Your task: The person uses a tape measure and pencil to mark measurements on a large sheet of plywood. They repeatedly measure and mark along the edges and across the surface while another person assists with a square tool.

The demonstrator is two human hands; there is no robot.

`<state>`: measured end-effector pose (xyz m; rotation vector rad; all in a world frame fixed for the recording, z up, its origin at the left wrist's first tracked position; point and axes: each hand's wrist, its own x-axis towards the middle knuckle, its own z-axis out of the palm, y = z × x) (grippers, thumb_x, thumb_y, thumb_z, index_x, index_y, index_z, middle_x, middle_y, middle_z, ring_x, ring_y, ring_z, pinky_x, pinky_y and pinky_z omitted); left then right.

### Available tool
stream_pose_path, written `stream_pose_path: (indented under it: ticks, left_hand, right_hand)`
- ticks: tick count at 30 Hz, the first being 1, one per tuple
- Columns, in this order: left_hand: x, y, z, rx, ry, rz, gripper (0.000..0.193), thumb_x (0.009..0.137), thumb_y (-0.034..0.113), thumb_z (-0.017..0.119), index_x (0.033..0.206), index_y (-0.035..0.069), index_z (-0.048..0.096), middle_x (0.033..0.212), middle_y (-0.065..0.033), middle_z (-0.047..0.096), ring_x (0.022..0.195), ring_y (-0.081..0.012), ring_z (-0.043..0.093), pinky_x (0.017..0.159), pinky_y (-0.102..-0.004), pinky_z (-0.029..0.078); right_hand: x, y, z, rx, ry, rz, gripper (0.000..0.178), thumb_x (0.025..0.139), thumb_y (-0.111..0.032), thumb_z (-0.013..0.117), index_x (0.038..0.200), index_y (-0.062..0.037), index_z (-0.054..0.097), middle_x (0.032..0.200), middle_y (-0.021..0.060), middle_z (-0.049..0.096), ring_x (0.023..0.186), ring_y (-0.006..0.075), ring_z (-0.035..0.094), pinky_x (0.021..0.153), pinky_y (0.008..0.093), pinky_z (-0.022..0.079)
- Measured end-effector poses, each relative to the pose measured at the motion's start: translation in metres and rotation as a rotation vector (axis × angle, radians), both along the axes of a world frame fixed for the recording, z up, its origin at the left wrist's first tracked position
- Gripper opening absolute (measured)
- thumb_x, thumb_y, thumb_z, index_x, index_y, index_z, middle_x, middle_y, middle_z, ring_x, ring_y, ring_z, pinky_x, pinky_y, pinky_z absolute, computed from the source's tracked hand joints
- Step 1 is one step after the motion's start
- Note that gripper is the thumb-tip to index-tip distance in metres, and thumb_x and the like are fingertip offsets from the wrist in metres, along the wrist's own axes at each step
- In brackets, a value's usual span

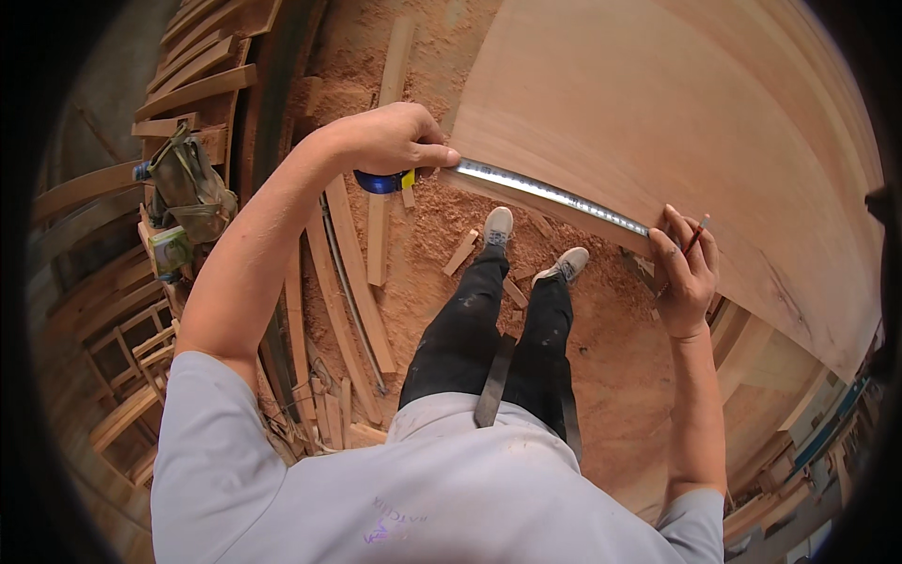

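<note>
A large plywood sheet (648, 103) spreads out before me, and the silver blade of a tape measure (554, 195) lies stretched along its near edge. My left hand (399, 139) is closed at the sheet's left corner, its thumb pressing on the blade. Below that hand shows the blue and yellow tape case (381, 181), partly hidden by the fingers. At the blade's right end, my right hand (686, 273) is closed around a pencil (698, 231). Its fingertips touch the blade's end and the sheet's edge.
Sawdust and wood offcuts (460, 252) lie about my feet. Long timber strips (343, 282) and a thin metal rod (349, 291) lie to the left. A backpack (191, 183) rests beside stacked wood pieces (202, 80). More boards (761, 362) are at the right.
</note>
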<state>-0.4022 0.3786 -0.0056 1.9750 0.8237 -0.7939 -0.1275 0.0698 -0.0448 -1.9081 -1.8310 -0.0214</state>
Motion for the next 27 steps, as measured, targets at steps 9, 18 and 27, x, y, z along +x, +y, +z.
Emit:
stream_pose_path:
  ticks: [9,18,27]
  left_hand:
    - [0.002,-0.003,-0.005,-0.021,-0.047,0.014,0.039,0.102,0.039,0.064,0.096,0.005,0.081,0.08,-0.0087,0.073,0.073,-0.0191,0.067,0.075,-0.0366,0.054]
    - [-0.002,0.001,0.0,-0.02,-0.016,0.032,0.037,0.101,0.036,0.066,0.108,0.002,0.079,0.083,-0.009,0.074,0.074,-0.0172,0.067,0.074,-0.0338,0.054]
    - [0.001,0.0,0.0,0.004,-0.029,-0.004,0.035,0.102,0.036,0.062,0.098,0.006,0.081,0.083,-0.009,0.074,0.077,-0.0212,0.069,0.079,-0.0379,0.055]
  right_hand:
    - [0.002,-0.001,0.0,0.01,-0.004,-0.013,0.024,0.076,-0.005,0.074,0.1,-0.0062,0.077,0.12,0.0131,0.073,0.107,0.0305,0.066,0.092,0.0399,0.054]
    - [0.012,-0.007,0.0,-0.003,-0.002,-0.047,0.028,0.072,0.005,0.077,0.098,-0.0029,0.073,0.122,0.0137,0.072,0.108,0.0309,0.066,0.091,0.0388,0.055]
    - [0.008,-0.009,-0.002,-0.001,0.037,-0.066,0.028,0.074,0.007,0.079,0.099,-0.0033,0.073,0.123,0.0144,0.072,0.111,0.0314,0.065,0.095,0.0391,0.055]
